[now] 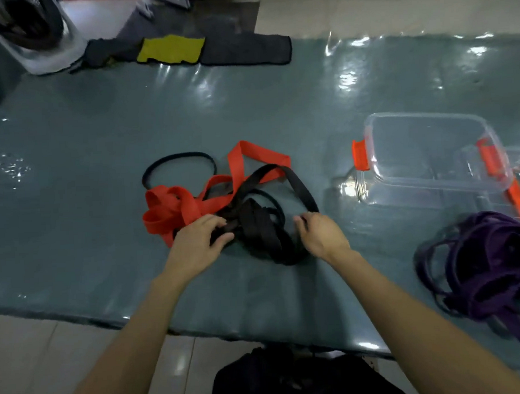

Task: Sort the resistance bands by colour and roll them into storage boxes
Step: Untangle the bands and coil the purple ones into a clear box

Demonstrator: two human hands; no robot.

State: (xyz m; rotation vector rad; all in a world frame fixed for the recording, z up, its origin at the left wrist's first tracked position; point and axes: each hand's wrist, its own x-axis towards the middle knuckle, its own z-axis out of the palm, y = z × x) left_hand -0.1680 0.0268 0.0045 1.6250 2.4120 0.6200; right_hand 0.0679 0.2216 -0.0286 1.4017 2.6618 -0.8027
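Red resistance bands and black resistance bands lie tangled together in the middle of the table. My left hand pinches a black band at the left side of the tangle. At the tangle's right side, my right hand grips another black band strand. A heap of purple bands lies apart at the right. Behind the heap stands a clear storage box with orange clips, with nothing in it.
The table has a glossy grey-green cover. Dark and yellow cloths lie along its far edge. A white tub holding dark bands stands at the far left. The table's near edge runs just below my forearms.
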